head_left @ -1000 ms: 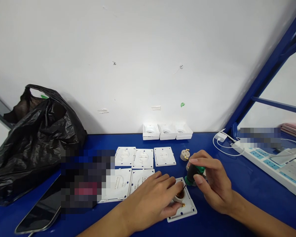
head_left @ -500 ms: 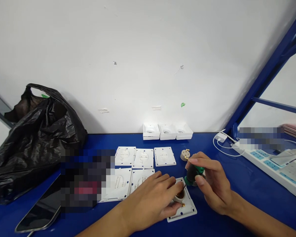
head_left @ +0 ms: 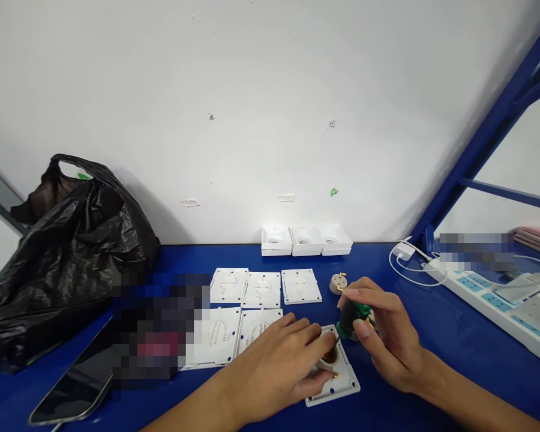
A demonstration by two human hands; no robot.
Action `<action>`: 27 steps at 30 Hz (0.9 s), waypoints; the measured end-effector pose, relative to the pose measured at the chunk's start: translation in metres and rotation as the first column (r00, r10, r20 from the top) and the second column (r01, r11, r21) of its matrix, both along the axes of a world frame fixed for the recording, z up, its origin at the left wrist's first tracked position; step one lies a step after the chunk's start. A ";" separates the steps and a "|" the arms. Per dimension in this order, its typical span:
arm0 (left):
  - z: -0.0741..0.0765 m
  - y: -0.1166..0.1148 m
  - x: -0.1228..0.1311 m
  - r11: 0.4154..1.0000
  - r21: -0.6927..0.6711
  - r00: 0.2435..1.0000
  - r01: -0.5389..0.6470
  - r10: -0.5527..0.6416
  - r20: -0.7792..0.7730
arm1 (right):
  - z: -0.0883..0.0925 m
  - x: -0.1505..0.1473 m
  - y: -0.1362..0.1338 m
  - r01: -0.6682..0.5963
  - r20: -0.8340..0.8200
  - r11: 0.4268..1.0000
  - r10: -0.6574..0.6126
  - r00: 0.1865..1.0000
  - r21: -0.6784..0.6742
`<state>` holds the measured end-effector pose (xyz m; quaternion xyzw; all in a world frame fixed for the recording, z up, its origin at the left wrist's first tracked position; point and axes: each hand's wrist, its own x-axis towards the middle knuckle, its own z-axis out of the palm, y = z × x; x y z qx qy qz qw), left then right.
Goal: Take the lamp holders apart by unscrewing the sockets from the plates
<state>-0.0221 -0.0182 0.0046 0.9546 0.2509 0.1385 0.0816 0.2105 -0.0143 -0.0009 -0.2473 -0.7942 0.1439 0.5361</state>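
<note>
My right hand (head_left: pixel 389 339) grips a green and black screwdriver (head_left: pixel 351 318), its tip pointing down-left at a round fitting (head_left: pixel 329 359) on a white square plate (head_left: pixel 337 393). With thumb and fingers, my left hand (head_left: pixel 283 363) pinches that fitting and steadies it on the plate. A small brass piece (head_left: pixel 335 375) shows beside my left thumb. Behind my right fingers a round beige socket core (head_left: pixel 338 282) with brass tabs lies on the blue table. Another part sits partly hidden behind the screwdriver.
Several white plates (head_left: pixel 299 285) lie left of centre. White square boxes (head_left: pixel 306 241) stand against the wall. A black plastic bag (head_left: pixel 85 258) and a phone (head_left: pixel 74 384) are at the left; a power strip (head_left: pixel 499 306) with white cables runs along the right.
The screwdriver handle has turned slightly in my right hand, and my right thumb has shifted a little. My left hand stays on the fitting.
</note>
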 end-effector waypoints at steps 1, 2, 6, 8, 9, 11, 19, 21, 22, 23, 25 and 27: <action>0.000 0.000 0.000 1.000 0.000 1.000 -0.001 0.001 0.000 | 0.000 0.000 0.000 0.002 -0.004 1.000 -0.002 1.000 0.000; 0.000 0.000 0.000 1.000 -0.002 1.000 0.001 -0.001 0.000 | 0.000 0.000 0.000 0.005 -0.006 1.000 -0.005 1.000 0.001; 0.000 0.000 0.000 1.000 0.000 1.000 0.007 -0.007 0.002 | 0.000 0.000 0.001 -0.006 -0.001 1.000 0.006 1.000 0.011; 0.000 0.001 0.000 1.000 0.008 1.000 -0.001 0.001 0.001 | 0.000 0.000 0.001 -0.013 0.005 1.000 0.013 1.000 0.014; -0.001 0.001 0.000 1.000 0.012 1.000 -0.006 0.006 0.001 | 0.000 0.000 0.001 -0.013 0.007 1.000 0.013 1.000 0.012; -0.001 0.001 0.000 1.000 0.014 1.000 -0.010 0.010 0.002 | 0.000 0.000 0.001 -0.011 0.009 1.000 0.011 1.000 0.007; 0.000 0.000 0.000 1.000 0.010 1.000 -0.013 0.013 -0.011 | -0.002 0.000 0.001 -0.001 0.006 1.000 0.001 1.000 0.001; 0.000 0.000 0.000 1.000 0.006 1.000 -0.011 0.011 -0.010 | -0.002 0.000 0.001 0.005 -0.001 1.000 -0.005 1.000 -0.003; 0.000 0.000 0.000 1.000 0.005 1.000 -0.009 0.009 -0.009 | -0.002 0.001 0.001 0.007 -0.004 1.000 -0.007 1.000 -0.004; 0.000 0.000 0.000 1.000 0.004 1.000 -0.005 0.005 -0.008 | -0.001 0.001 0.001 0.008 -0.005 1.000 -0.008 1.000 -0.005; -0.001 0.000 0.000 1.000 0.006 1.000 -0.003 0.003 -0.003 | 0.000 0.000 0.001 0.008 -0.005 1.000 -0.008 1.000 -0.005; -0.002 0.001 0.000 1.000 0.009 1.000 -0.007 0.007 0.001 | 0.001 0.000 0.000 0.010 -0.002 1.000 -0.010 1.000 -0.004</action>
